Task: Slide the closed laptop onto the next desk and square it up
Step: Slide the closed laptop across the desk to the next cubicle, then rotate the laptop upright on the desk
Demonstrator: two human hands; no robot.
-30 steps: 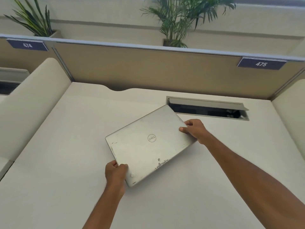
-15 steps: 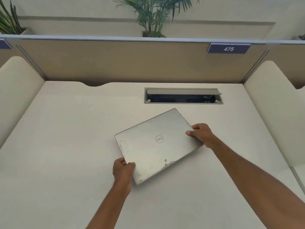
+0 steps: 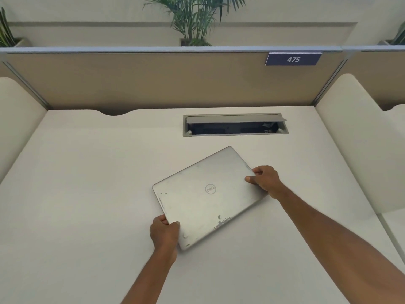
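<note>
A closed silver laptop [image 3: 208, 196] with a round logo on its lid lies on the cream desk [image 3: 87, 194], turned askew so that one corner points toward the back. My left hand [image 3: 164, 234] grips its near left corner, thumb on the lid. My right hand [image 3: 266, 179] holds the far right edge, fingers curled over the rim. The laptop sits near the middle of the desk, a little right of centre.
An open cable hatch [image 3: 235, 125] is set into the desk behind the laptop. A tan partition [image 3: 153, 80] with a sign reading 475 [image 3: 293, 59] closes the back. Cream side dividers stand at the left [image 3: 15, 119] and right [image 3: 350, 137]. Plants rise behind the partition.
The view has swung right, so the desk now sits centred and the 474 sign is gone. The laptop stays askew in both hands, now in front of the hatch.
</note>
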